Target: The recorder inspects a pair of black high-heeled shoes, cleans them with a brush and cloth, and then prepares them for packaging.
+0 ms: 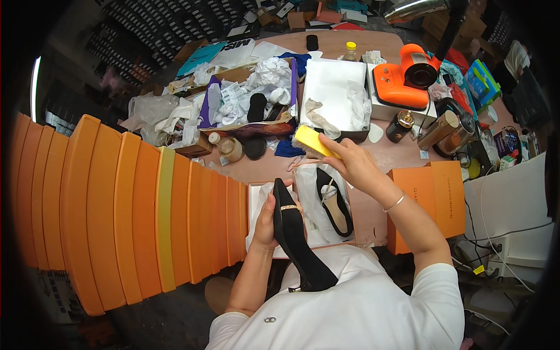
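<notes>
My left hand [268,224] is wrapped round a black pointed heeled shoe [296,248] near its toe. The shoe is tilted, its toe up and its heel close to my white shirt; a gold decorated strap crosses it. Raised to the right, my right hand [352,165] grips a brush [315,143] with a yellow back and pale bristles, apart from the shoe. Below the hands, an open shoe box [348,240] lined with white tissue paper [307,192] holds the other black shoe [334,204], its beige insole showing.
Orange shoe boxes [140,216] are stacked along the left. A purple-edged box [203,111] of crumpled paper stands ahead, beside a white box lid [332,81]. An orange machine [402,81] is at the far right, with a dark jar [401,126] before it. More orange boxes [426,201] sit at right.
</notes>
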The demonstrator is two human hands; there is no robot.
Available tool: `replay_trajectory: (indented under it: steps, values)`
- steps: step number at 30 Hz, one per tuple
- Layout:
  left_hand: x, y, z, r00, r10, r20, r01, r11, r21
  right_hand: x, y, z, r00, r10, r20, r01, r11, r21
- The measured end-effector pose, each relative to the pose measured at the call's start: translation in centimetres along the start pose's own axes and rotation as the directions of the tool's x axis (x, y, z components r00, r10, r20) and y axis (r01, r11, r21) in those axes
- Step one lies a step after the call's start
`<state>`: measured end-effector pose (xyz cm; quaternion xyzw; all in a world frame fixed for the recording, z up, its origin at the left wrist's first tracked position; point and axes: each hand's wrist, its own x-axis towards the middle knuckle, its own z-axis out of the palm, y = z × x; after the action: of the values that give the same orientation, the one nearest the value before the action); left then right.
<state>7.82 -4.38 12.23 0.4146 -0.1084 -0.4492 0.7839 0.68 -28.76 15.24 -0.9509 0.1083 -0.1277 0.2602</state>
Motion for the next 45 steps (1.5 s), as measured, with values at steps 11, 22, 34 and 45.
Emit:
replay_trajectory:
  steps: [11, 22, 34, 45]
  values:
    - [0.8, 0.3, -0.8, 0.993, -0.063, -0.103, 0.06, 0.998, -0.034, -7.3, -6.0, -0.8, 0.948, -0.302, -0.101, 0.315, 0.842, 0.438]
    - [0.9, -0.3, -1.1, 0.967, -0.181, -0.179, 0.182, 0.983, -0.013, -7.1, -7.3, -3.3, 0.722, -0.66, 0.209, 0.658, 0.748, 0.086]
    - [0.1, -0.8, -2.9, 0.951, -0.197, -0.238, 0.188, 0.98, -0.06, -4.9, -0.9, 1.3, 0.969, -0.243, 0.052, 0.242, 0.97, 0.038]
    - [0.1, 0.5, -1.5, 0.947, -0.155, -0.282, 0.164, 0.986, 0.009, -8.4, -2.8, -1.2, 0.933, -0.331, 0.139, 0.35, 0.926, -0.141]
